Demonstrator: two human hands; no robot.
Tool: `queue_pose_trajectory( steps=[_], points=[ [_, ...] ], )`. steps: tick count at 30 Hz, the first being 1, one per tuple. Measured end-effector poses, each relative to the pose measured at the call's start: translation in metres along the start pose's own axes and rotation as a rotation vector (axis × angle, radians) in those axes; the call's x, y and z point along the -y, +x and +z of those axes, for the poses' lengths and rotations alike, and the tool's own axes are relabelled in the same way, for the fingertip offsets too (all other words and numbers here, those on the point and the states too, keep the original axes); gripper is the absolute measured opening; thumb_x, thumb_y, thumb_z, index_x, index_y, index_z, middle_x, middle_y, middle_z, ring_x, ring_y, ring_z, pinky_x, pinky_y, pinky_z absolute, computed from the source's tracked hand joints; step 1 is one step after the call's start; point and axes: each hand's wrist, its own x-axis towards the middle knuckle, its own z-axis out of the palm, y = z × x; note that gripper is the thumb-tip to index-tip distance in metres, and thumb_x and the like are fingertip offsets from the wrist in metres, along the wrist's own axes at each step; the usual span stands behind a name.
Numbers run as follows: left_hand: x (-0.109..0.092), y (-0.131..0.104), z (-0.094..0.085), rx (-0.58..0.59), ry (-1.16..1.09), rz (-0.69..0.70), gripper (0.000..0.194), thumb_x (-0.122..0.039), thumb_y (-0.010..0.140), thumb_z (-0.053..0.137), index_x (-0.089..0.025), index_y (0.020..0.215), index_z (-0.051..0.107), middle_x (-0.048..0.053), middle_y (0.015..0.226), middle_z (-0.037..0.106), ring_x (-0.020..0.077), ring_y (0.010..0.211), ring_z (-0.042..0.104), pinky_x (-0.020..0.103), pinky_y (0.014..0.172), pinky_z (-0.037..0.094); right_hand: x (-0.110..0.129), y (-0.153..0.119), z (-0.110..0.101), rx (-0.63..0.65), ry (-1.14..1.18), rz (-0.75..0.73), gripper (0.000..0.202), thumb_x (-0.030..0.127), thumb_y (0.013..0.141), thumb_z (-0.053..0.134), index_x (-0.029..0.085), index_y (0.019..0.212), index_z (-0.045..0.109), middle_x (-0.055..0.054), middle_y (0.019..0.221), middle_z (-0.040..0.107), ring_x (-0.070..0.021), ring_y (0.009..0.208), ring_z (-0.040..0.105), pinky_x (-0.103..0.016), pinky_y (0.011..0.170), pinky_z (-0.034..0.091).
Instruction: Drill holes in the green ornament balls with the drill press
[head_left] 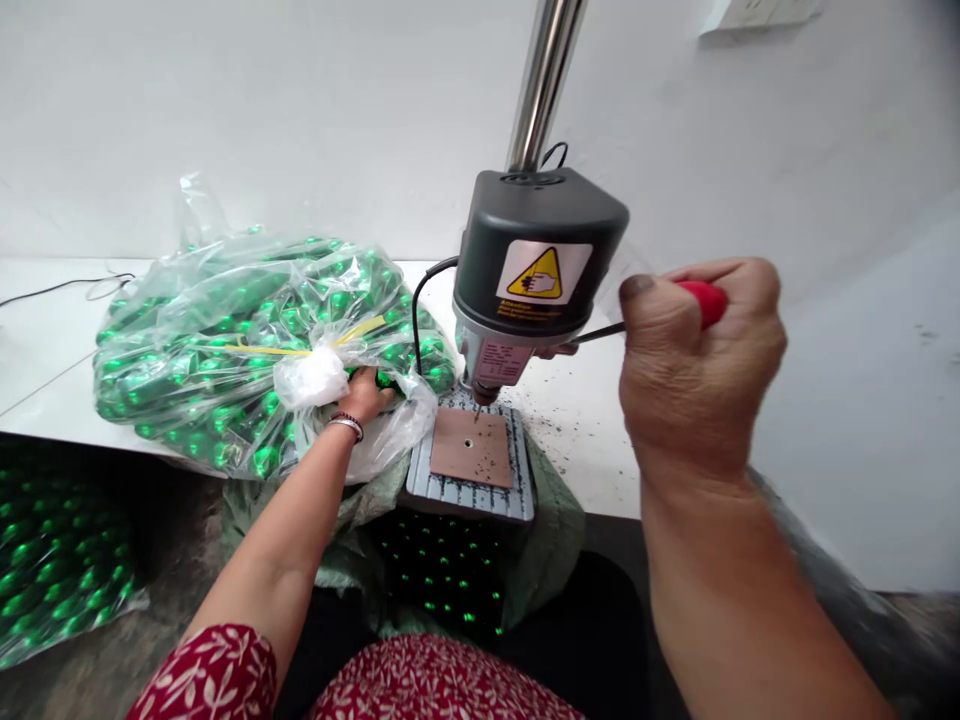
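At far left, a clear plastic bag of shiny green balls (56, 560) sits below the white counter (45, 335), cut off by the frame, and up top a thin black cable (67, 287) crosses open surface. Now the big clear plastic bag (217, 370), packed with more shiny green balls (266, 460), bulging right to the counter's front edge, and in goes the left hand (365, 397) at its gathered mouth; film and balls hide the fingertips, so whether they pinch anything I cannot tell. Just beside it, the ribbed grey metal base (474, 503) reaches the front edge, bearing a square brown board (450, 465) with one hole; the thin bit above is hard to make out. Over that, the dark grey drill press head (540, 215), its steel column (546, 80) cut off above. Below, green balls gleam in shadow inside a dull green sack (555, 515). Dark crumbs pepper the counter's right stretch, and there's the right hand (697, 370), wrapped firmly round the red lever knob (706, 300), forearm running out of frame.
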Motion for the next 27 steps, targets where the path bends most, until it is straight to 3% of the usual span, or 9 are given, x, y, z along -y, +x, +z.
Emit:
queue_pose_trajectory(
  steps=[4,6,10,12,14,20,24,27],
  points=[
    [0.003,-0.011,-0.001,0.023,-0.058,-0.008,0.052,-0.025,0.075,0.077,-0.014,0.123,0.061,0.017,0.125,0.07,0.0315,0.114,0.066,0.039,0.098,0.051,0.001,0.0,0.001,-0.007,0.002,-0.003,0.029,0.043,0.087,0.062,0.017,0.081,0.05,0.003,0.074,0.053,-0.0063,0.066,0.045,-0.023,0.062,0.042],
    [0.003,-0.024,-0.005,0.019,-0.21,-0.05,0.054,-0.028,0.075,0.079,-0.016,0.125,0.06,0.013,0.115,0.072,0.0277,0.104,0.068,0.036,0.09,0.053,0.001,0.0,0.001,-0.005,0.011,-0.003,0.027,0.041,0.086,0.063,0.018,0.08,0.05,0.003,0.073,0.053,-0.0062,0.065,0.044,-0.023,0.06,0.041],
    [-0.004,-0.059,-0.018,0.198,-0.952,-0.147,0.053,-0.055,0.093,0.058,-0.024,0.135,0.051,0.007,0.103,0.07,0.0176,0.075,0.069,0.028,0.062,0.051,0.002,0.0,0.001,-0.008,0.033,0.009,0.022,0.035,0.085,0.063,0.018,0.079,0.05,0.003,0.071,0.052,-0.0064,0.064,0.044,-0.024,0.061,0.041],
    [-0.01,-0.076,-0.023,0.275,-1.251,-0.147,0.053,-0.063,0.097,0.046,-0.029,0.138,0.047,0.007,0.107,0.07,0.0163,0.074,0.069,0.027,0.059,0.051,0.003,0.0,0.001,-0.013,0.031,0.02,0.02,0.032,0.084,0.062,0.017,0.08,0.05,0.003,0.071,0.051,-0.0065,0.065,0.043,-0.024,0.062,0.041],
    [-0.017,-0.09,-0.024,0.316,-1.365,-0.126,0.053,-0.064,0.098,0.044,-0.033,0.141,0.045,0.007,0.113,0.07,0.0183,0.084,0.072,0.029,0.065,0.054,0.003,0.0,0.001,-0.007,0.022,0.03,0.018,0.03,0.085,0.062,0.017,0.08,0.05,0.003,0.073,0.051,-0.0064,0.067,0.043,-0.024,0.064,0.041],
    [-0.032,-0.111,-0.006,0.416,-1.319,-0.074,0.063,-0.051,0.087,0.067,-0.029,0.144,0.049,0.01,0.124,0.069,0.0206,0.097,0.07,0.034,0.078,0.058,0.005,-0.001,0.001,0.029,0.066,0.026,0.019,0.028,0.087,0.062,0.017,0.08,0.047,0.005,0.071,0.047,-0.0049,0.066,0.04,-0.02,0.063,0.039],
    [-0.042,-0.11,0.011,0.332,-1.055,0.063,0.056,-0.036,0.077,0.075,-0.02,0.129,0.064,0.008,0.123,0.072,0.0226,0.109,0.066,0.034,0.092,0.055,0.009,0.001,0.0,0.04,0.077,0.056,0.021,0.024,0.086,0.063,0.018,0.078,0.045,0.006,0.069,0.044,-0.0044,0.066,0.038,-0.019,0.063,0.037],
    [-0.05,-0.105,0.02,0.283,-0.853,0.19,0.046,-0.034,0.078,0.071,-0.017,0.122,0.068,0.006,0.115,0.075,0.0228,0.108,0.067,0.035,0.1,0.052,0.011,0.002,0.0,0.057,0.07,0.087,0.023,0.021,0.085,0.065,0.018,0.077,0.043,0.007,0.068,0.042,-0.0039,0.066,0.037,-0.019,0.063,0.036]
  ],
)
